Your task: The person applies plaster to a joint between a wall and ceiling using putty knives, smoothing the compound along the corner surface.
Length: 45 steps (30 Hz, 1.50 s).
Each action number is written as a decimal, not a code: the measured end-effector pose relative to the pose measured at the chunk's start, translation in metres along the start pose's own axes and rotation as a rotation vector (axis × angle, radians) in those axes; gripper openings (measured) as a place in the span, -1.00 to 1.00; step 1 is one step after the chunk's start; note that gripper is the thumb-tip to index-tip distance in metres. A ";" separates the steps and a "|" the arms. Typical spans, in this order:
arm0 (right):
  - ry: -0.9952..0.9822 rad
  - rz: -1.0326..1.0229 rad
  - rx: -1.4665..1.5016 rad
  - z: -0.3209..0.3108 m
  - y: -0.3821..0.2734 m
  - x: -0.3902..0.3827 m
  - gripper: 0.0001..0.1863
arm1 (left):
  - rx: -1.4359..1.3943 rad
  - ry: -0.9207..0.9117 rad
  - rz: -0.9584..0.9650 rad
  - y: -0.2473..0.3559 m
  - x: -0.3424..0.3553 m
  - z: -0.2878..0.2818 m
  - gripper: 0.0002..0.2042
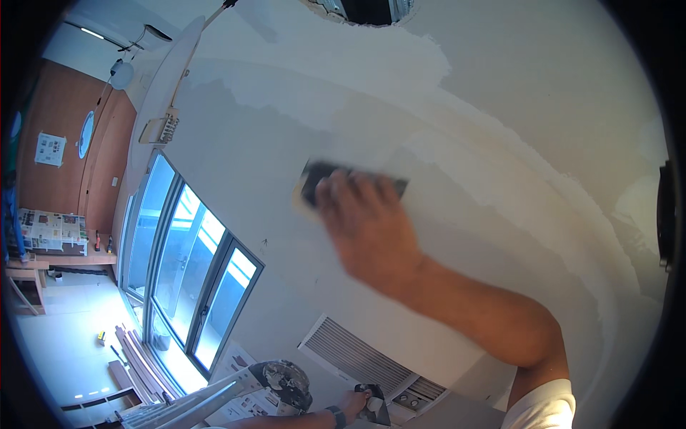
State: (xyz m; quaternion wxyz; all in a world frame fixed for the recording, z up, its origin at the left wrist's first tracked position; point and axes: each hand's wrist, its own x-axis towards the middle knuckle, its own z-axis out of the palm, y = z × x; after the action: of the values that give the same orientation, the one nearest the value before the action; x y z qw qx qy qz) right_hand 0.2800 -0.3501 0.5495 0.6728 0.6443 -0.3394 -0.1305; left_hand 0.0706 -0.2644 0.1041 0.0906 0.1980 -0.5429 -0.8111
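My right hand reaches up from the lower right, closed over a dark, flat pad with a pale tan edge, held against the grey ceiling. Motion blurs the pad and my fingertips. Broad white filler patches spread around and beyond it, and a ragged round opening cuts the ceiling at the top edge. My left hand is out of sight.
A co-worker in a camouflage cap holds a dark object low in view, beside white metal rails. A vent grille, glass windows, a hanging fixture, wooden panels and lengths of timber surround the work.
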 end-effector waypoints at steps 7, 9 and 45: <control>0.107 0.101 -0.294 0.012 0.084 0.022 -0.62 | 0.022 0.027 -0.056 0.013 -0.019 -0.002 -0.52; 0.023 0.154 -0.336 0.022 0.081 0.024 -0.64 | -0.104 0.014 -0.036 0.013 -0.023 -0.002 -0.51; -0.165 -0.057 -0.129 0.017 -0.019 0.031 -0.59 | -0.152 -0.010 -0.071 -0.002 -0.005 0.000 -0.55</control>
State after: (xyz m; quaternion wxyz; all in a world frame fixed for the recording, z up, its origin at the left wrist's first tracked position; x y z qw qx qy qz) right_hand 0.2968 -0.3852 0.5388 0.6788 0.5960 -0.3661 -0.2237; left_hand 0.0755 -0.2620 0.1028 0.0739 0.2054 -0.4731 -0.8536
